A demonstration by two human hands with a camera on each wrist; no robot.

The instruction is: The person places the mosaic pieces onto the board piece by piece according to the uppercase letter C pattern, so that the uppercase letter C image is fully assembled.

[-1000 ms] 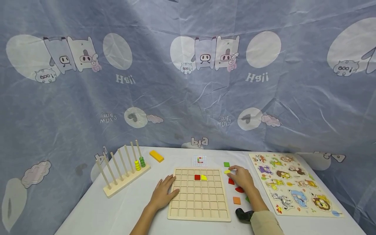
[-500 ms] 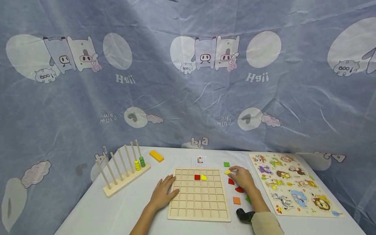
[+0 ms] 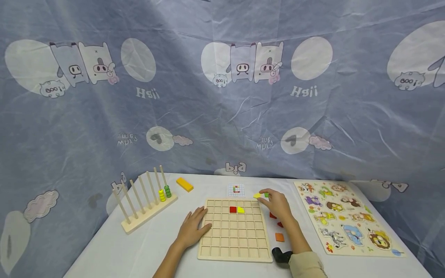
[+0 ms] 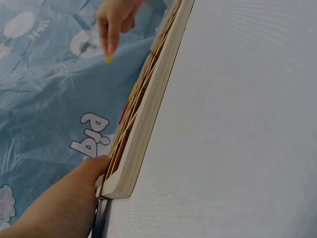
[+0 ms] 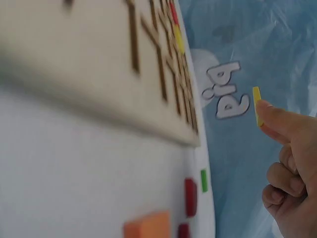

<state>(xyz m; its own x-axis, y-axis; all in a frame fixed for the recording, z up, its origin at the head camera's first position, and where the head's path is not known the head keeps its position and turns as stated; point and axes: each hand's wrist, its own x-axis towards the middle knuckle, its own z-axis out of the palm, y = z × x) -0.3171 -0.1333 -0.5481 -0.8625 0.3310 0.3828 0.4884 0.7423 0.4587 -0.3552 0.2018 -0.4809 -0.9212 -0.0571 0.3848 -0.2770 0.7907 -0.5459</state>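
Observation:
Between thumb and forefinger my right hand [image 3: 278, 204] pinches a small yellow tile [image 3: 257, 195], held near the far right corner of the wooden grid board [image 3: 234, 231]. The right wrist view shows this yellow tile [image 5: 257, 106] edge-on, raised off the table. My left hand [image 3: 193, 228] rests at the board's left edge, its thumb over the rim. In the board's second row from the back lie a red square tile [image 3: 233, 209] and, touching it on the right, a yellow tile [image 3: 240, 210] with one rounded corner.
Behind the board lies a pattern card [image 3: 236, 190]. On the right are a green tile [image 3: 266, 195], red tiles [image 3: 272, 215], an orange square [image 3: 279, 237], a black curved object [image 3: 281, 255] and an animal puzzle board [image 3: 347, 220]. A peg abacus [image 3: 149, 214] and yellow block [image 3: 184, 184] stand left.
My right hand has lifted the yellow tile from the right of the board and carried it left, toward the board's far right corner. My left hand has stayed on the board's edge.

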